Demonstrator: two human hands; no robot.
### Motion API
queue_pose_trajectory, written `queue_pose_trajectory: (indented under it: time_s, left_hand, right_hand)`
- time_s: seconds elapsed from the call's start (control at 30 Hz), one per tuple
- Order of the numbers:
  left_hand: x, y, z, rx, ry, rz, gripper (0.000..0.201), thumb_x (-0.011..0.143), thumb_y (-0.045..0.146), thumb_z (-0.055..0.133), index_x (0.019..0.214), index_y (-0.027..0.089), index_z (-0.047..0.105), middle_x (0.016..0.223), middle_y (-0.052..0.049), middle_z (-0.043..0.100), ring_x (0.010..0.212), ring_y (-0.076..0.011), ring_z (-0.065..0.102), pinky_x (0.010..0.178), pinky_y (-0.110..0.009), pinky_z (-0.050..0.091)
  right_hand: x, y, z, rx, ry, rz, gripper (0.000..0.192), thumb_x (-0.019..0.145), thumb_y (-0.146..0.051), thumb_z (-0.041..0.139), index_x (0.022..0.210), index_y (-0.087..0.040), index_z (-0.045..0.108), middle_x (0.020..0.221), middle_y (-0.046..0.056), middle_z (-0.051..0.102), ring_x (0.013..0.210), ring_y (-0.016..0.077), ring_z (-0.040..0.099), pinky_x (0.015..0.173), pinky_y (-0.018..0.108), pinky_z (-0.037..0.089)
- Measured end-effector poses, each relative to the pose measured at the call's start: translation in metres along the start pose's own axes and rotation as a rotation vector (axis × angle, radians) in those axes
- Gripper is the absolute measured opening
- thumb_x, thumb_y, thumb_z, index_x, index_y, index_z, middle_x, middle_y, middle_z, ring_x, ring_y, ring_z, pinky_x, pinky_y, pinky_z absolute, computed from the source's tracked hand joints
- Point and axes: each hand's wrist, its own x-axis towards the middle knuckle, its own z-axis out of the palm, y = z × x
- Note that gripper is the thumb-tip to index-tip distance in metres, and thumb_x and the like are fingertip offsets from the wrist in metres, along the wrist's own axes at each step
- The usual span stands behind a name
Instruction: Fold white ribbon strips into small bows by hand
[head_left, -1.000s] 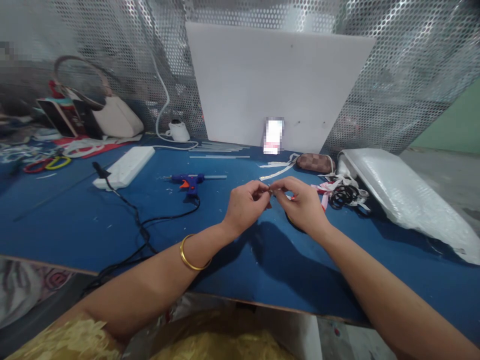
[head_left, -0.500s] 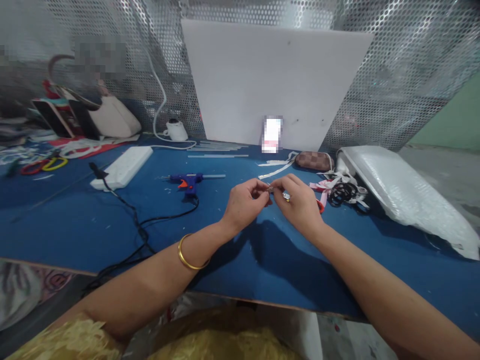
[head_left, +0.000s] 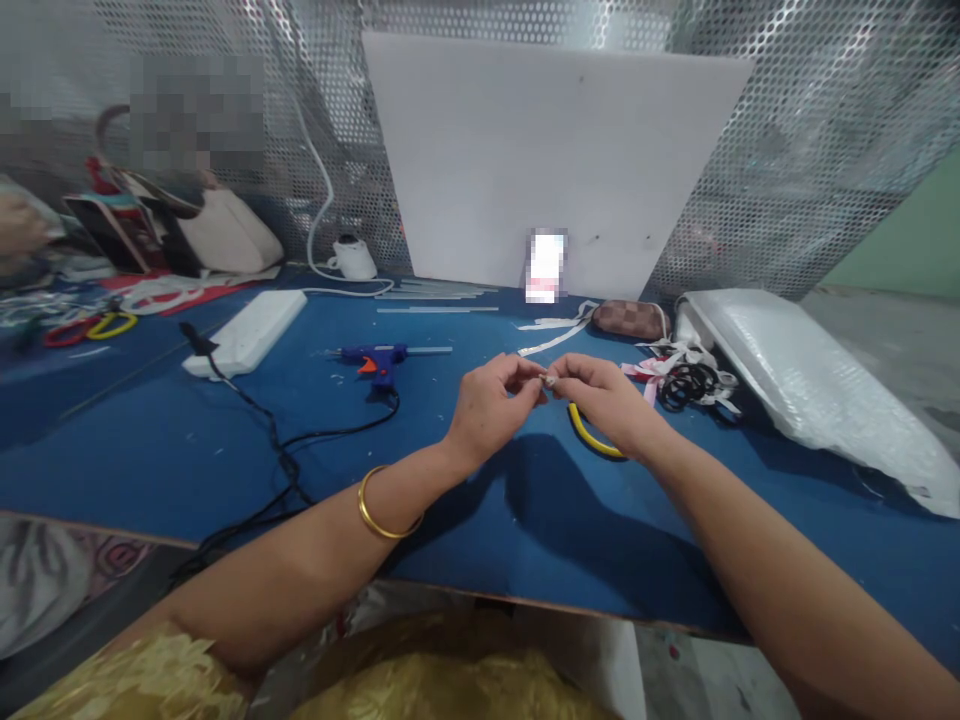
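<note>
My left hand (head_left: 491, 400) and my right hand (head_left: 611, 400) meet above the blue table, fingertips nearly touching. Both pinch a small pale piece (head_left: 550, 381), too small to identify. A curved yellow handle (head_left: 592, 437), looking like part of a pair of scissors, shows under my right hand. The rest of it is hidden, and I cannot tell whether it lies on the table or hangs from the fingers. Beyond my fingertips lie white ribbon strips (head_left: 551, 343). To the left rests a blue glue gun (head_left: 382, 362) with an orange trigger.
A white power strip (head_left: 247, 333) and black cord (head_left: 274, 435) are on the left. At right are black hair ties (head_left: 686, 388), a checkered pouch (head_left: 631, 320) and a plastic-wrapped package (head_left: 795, 375). A lit phone (head_left: 545, 267) leans on the white board (head_left: 555, 160). Another person's hand (head_left: 21, 228) appears far left.
My right hand has turned, so the silver part near its fingers no longer shows and a yellow handle appears below. The small piece is more visible. Another person's hand has entered at left.
</note>
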Motion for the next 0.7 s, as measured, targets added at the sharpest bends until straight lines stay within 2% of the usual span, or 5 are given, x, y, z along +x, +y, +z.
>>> queue_pose_trajectory:
  time_s: [0.1,0.23,0.47,0.57,0.7]
  left_hand:
    - [0.0001,0.0003,-0.0001,-0.096,0.002,-0.026,0.015,0.078,0.023,0.055,0.092,0.018,0.056,0.065,0.000,0.067,0.061,-0.0122,0.064,0.064,-0.023,0.051]
    - [-0.0002,0.0002,-0.0005,-0.164,-0.031,0.004,0.007,0.078,0.023,0.054,0.084,0.018,0.052,0.066,0.001,0.064,0.063,-0.0123,0.063,0.066,-0.024,0.050]
    - [-0.0003,0.0000,-0.0034,0.025,-0.048,0.049,0.022,0.081,0.040,0.055,0.076,0.019,0.055,0.071,-0.002,0.063,0.068,-0.0132,0.059,0.067,-0.024,0.047]
    - [0.0003,-0.0006,-0.0038,0.039,-0.059,0.064,0.025,0.087,0.039,0.044,0.075,0.020,0.054,0.071,-0.001,0.063,0.071,-0.0130,0.059,0.068,-0.023,0.046]
    - [0.0003,0.0017,-0.0038,-0.032,-0.056,0.058,0.025,0.090,0.037,0.039,0.076,0.020,0.051,0.073,-0.001,0.065,0.070,-0.0120,0.060,0.069,-0.024,0.047]
  right_hand:
    - [0.0000,0.0005,0.0009,0.125,0.058,0.026,0.012,0.078,-0.027,0.052,0.075,-0.016,0.058,0.067,-0.001,0.057,0.060,0.0117,0.048,0.056,0.024,0.037]
    - [-0.0009,0.0019,0.0030,0.121,0.139,0.012,0.013,0.076,-0.025,0.054,0.080,-0.016,0.063,0.069,0.000,0.061,0.061,0.0124,0.051,0.055,0.024,0.039]
    - [-0.0033,0.0004,0.0064,-0.097,0.243,-0.082,0.010,0.072,-0.018,0.058,0.077,-0.017,0.068,0.072,0.002,0.066,0.068,0.0157,0.057,0.061,0.028,0.044]
    - [-0.0043,-0.0011,0.0063,-0.111,0.231,-0.115,0.011,0.073,-0.016,0.058,0.079,-0.018,0.068,0.075,0.002,0.067,0.071,0.0165,0.060,0.065,0.029,0.045]
    - [-0.0025,0.0020,0.0036,0.124,0.143,-0.125,0.017,0.079,-0.018,0.053,0.090,-0.017,0.065,0.075,0.003,0.067,0.071,0.0165,0.063,0.070,0.032,0.049]
